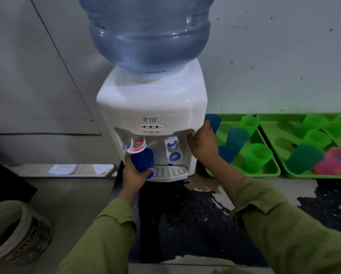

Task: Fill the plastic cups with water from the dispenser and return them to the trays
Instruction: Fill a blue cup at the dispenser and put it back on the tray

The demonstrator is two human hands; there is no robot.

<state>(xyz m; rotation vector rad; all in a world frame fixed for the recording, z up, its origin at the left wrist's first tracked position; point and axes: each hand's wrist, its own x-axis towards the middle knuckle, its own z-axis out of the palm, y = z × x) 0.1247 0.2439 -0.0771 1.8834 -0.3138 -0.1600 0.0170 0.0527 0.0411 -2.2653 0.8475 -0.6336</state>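
Left grip (135, 175) is clasping a cup (143, 162) at the tap (136, 147), right grip (203, 143) is bracing flat on the dispenser (151, 103); tray cups (257, 157) are seemingly awaiting filling.

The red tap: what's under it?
A dark blue cup, gripped by the left hand, its rim against the red lever. The lever covers the cup's mouth, so any water inside is hidden.
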